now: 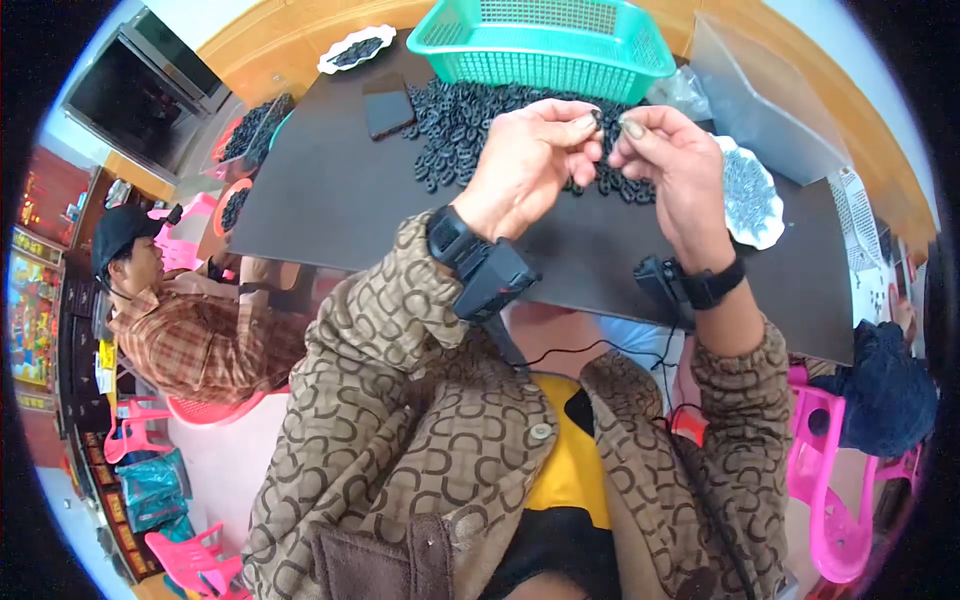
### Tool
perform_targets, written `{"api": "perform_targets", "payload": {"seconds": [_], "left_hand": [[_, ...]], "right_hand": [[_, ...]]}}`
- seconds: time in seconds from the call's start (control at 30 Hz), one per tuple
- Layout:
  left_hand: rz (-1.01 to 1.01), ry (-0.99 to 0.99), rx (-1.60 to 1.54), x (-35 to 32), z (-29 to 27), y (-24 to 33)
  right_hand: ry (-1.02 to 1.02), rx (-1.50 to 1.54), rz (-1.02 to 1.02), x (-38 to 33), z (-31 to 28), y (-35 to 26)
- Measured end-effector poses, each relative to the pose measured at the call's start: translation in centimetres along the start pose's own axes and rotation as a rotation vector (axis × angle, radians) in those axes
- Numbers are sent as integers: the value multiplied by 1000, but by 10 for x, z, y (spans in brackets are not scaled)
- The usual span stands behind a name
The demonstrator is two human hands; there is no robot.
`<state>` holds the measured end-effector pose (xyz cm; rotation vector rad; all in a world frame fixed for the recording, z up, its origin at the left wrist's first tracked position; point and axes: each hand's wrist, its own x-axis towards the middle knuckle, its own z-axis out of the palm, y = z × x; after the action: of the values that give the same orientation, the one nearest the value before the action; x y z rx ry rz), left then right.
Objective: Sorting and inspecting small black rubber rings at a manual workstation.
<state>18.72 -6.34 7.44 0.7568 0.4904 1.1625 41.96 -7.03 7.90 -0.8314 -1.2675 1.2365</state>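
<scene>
Above the table my left hand (540, 155) is closed in a pinch, with a small black piece (597, 116) showing at its fingertips. Close beside it, a small gap apart, my right hand (675, 160) is pinched too; whatever its thumb and finger hold is too small to make out. Below and behind both hands spreads a heap of black oval ring-like pieces (445, 140). A white scalloped plate (772, 228) bearing many small silvery parts is to the right of my right hand. Both wrists wear black strapped devices.
Behind the heap stands a green plastic basket (545, 78). A clear plastic bin (765, 95) is at the back right. A dark flat rectangular object (388, 108) and a white dish (327, 64) of black pieces lie left. People sit at left (200, 330) and right (885, 390).
</scene>
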Motion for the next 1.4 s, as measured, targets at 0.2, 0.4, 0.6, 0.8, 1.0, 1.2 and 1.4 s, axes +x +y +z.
{"api": "perform_targets", "payload": {"seconds": [0.2, 0.4, 0.6, 0.8, 1.0, 1.2, 1.4], "left_hand": [[63, 36, -11, 28, -16, -24], [201, 79, 79, 58, -28, -44], [264, 113, 145, 60, -33, -42], [205, 120, 120, 59, -33, -36], [234, 80, 173, 56, -37, -36], [321, 73, 231, 55, -42, -37], [305, 99, 186, 52, -40, -40]], "right_hand": [[35, 11, 21, 23, 18, 23], [39, -34, 29, 51, -3, 61], [18, 21, 52, 54, -5, 60], [38, -33, 30, 54, -10, 54], [31, -187, -50, 52, 1, 56], [-1, -265, -72, 50, 11, 56], [36, -215, -51, 47, 17, 60]]}}
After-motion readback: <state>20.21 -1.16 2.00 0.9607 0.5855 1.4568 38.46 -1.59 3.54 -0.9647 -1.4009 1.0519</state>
